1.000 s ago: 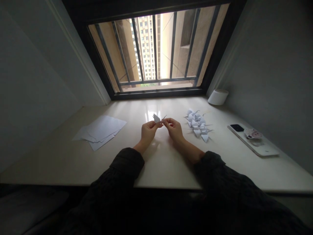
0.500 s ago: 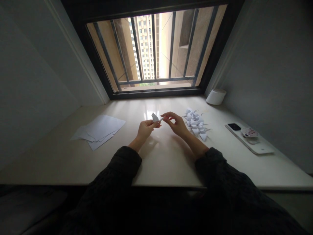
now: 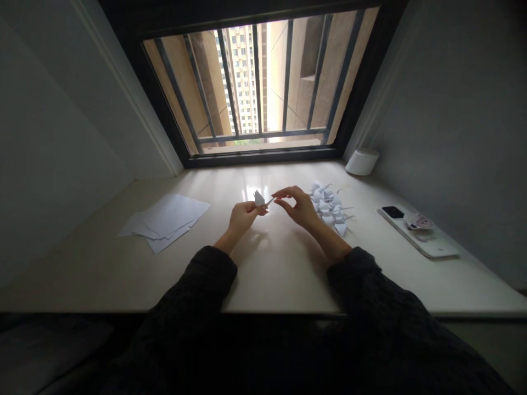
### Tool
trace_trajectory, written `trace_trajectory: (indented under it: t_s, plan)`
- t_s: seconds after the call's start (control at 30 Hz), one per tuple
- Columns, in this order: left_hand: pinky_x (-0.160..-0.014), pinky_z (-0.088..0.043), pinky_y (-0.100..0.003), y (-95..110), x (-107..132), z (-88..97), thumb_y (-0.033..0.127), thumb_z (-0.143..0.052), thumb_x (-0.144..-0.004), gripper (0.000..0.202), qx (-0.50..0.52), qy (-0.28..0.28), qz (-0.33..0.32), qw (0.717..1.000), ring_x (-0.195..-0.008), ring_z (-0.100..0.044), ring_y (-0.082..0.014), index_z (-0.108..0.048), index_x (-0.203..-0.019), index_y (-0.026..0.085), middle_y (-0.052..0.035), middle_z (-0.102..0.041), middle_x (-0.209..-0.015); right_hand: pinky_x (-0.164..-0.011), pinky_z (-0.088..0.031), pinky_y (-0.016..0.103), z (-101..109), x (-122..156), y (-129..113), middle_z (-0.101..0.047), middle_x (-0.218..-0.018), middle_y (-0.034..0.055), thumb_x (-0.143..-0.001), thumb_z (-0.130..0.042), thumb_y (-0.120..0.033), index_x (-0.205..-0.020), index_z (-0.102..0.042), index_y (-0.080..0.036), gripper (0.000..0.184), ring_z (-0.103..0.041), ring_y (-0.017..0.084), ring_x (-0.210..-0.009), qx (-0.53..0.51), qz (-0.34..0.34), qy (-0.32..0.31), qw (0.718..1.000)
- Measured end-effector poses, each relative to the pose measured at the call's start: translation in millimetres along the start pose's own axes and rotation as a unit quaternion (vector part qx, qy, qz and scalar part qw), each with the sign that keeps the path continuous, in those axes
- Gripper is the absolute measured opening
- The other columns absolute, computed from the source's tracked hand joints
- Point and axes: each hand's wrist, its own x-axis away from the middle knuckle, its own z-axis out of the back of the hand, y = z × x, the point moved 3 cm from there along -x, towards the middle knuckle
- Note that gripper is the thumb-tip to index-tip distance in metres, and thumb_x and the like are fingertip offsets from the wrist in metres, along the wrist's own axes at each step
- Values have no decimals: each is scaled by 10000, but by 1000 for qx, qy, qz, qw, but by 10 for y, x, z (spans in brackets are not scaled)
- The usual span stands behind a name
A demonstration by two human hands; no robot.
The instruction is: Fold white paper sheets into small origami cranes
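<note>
My left hand (image 3: 242,215) is closed, pinching a small white folded-paper crane (image 3: 259,198) between thumb and fingers, just above the table. Pointed flaps of the crane stick up beyond my left fingertips, and one thin point reaches right. Around that thin point, the thumb and forefinger of my right hand (image 3: 300,207) come together at the tip. Beside my right hand lies a cluster of several finished-looking white paper cranes (image 3: 329,204), partly hidden by that hand.
Loose white paper sheets (image 3: 177,215) lie overlapped on the left of the pale table (image 3: 272,274). To the right rests a white phone (image 3: 436,249) with a round grip on its back. A white cylindrical object (image 3: 362,163) stands in the far right corner, near the barred window (image 3: 263,159).
My right thumb and forefinger have opened slightly at the crane's thin point, which shows more plainly. My left hand keeps its hold; the whole view has shifted a little.
</note>
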Motion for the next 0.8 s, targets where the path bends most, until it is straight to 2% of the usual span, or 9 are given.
trace_trajectory:
  t_s: [0.23,0.47,0.63,0.8]
  plan:
    - [-723,-508,-313,-25,-8,9,394,-677,-713,271,-22,-6,-14,1000,-732,-683,-200,-730,-806,144,-84,-730,-766,-747,-471,356,15,-8,-10,-684,-813,13,-818,-650,-261,-879,-684,-260,70,-577,199,-795,28,15,-3,1000]
    - [-663,-495,-290,-46,-5,18,410,-670,-720,263,-85,16,-32,996,-718,-679,-199,-728,-773,159,-72,-732,-764,-759,-466,360,19,-10,-16,-692,-811,21,-835,-626,-258,-853,-698,-261,75,-578,211,-818,67,20,-15,997]
    - [-614,-463,-271,14,28,18,377,-651,-744,202,-164,30,-48,985,-664,-657,-179,-733,-754,192,-48,-729,-737,-757,-462,361,36,-15,-34,-698,-808,21,-824,-639,-301,-807,-695,-257,73,-578,217,-821,83,27,-21,996]
    - [-569,-403,-251,85,61,47,443,-620,-767,253,-264,51,-63,961,-667,-635,-172,-733,-764,217,-37,-727,-754,-757,-459,358,41,-18,-44,-700,-800,16,-830,-630,-318,-786,-695,-262,96,-581,213,-815,96,34,-31,994]
